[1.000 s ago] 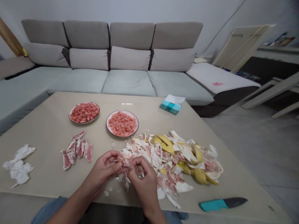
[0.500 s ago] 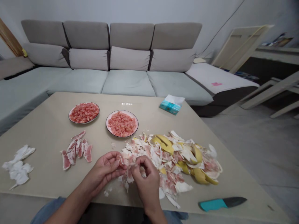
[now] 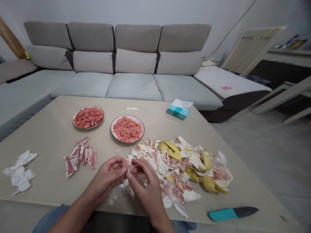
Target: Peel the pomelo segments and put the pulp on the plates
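Over the near part of the table, my left hand [image 3: 110, 174] is closed on a small pink pomelo segment [image 3: 125, 165], pinched between thumb and fingers. My right hand [image 3: 147, 187] meets it there, thumb and forefinger closed at the segment's pale membrane; the fingers partly hide the piece. Beneath and right of the hands spreads a heap of pomelo peel and pith [image 3: 175, 165], white, pink and yellow. To the left lie several unpeeled pomelo segments [image 3: 80, 155]. Beyond the hands stand two round plates with dark rims [image 3: 111, 129], [image 3: 73, 121], both full of pink pulp.
A knife [image 3: 233, 213] with a turquoise handle lies near the table's front right. Crumpled white tissues [image 3: 20, 173] are at the left edge, and a turquoise tissue pack [image 3: 178, 110] sits at the back right. A grey sofa [image 3: 134, 85] stands behind the table [image 3: 48, 129].
My right hand has moved left, closing the gap to the segment in my left hand, and its fingers now touch it. The left hand has barely moved.
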Action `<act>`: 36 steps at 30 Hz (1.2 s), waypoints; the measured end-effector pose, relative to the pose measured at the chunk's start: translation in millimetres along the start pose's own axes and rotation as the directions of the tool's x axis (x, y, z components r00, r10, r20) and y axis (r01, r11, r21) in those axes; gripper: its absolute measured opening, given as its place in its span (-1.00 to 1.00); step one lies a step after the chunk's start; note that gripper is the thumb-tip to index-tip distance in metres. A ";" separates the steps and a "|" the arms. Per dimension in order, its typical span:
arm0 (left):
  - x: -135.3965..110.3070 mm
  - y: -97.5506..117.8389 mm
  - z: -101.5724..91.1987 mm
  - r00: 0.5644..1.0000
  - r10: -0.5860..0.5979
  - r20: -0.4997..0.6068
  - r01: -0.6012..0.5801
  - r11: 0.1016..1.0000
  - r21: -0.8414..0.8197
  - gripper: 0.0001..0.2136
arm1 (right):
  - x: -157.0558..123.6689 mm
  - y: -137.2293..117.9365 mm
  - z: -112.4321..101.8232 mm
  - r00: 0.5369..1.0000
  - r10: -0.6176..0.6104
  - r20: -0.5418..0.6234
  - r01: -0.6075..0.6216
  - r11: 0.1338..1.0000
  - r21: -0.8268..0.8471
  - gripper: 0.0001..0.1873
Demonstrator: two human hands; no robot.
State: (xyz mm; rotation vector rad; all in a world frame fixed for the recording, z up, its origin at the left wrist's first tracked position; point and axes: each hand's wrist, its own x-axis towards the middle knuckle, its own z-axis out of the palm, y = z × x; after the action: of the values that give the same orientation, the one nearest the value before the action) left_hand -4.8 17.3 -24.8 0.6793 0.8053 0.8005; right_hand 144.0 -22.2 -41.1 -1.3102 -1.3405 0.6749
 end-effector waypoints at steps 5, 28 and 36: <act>1.5 -1.3 0.8 0.997 0.067 -0.040 -0.064 0.996 0.066 -0.79 | -0.3 1.3 0.9 0.995 -0.095 0.043 0.098 0.993 -0.061 -0.91; -0.3 -1.2 2.0 0.993 -0.072 0.097 0.066 0.996 0.067 -0.79 | -1.3 4.8 -2.2 0.994 0.070 -0.080 -0.069 0.998 0.017 -0.81; 2.7 -4.8 1.4 0.995 0.022 0.094 -0.046 0.964 0.261 -0.78 | -1.0 3.2 -2.9 0.993 0.082 -0.079 -0.081 0.996 0.025 -0.81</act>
State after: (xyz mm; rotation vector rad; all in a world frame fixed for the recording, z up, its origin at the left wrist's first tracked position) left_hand -0.8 16.7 -28.8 0.9621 0.8270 0.6941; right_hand 147.6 -23.2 -43.6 -1.3661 -1.2172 0.6838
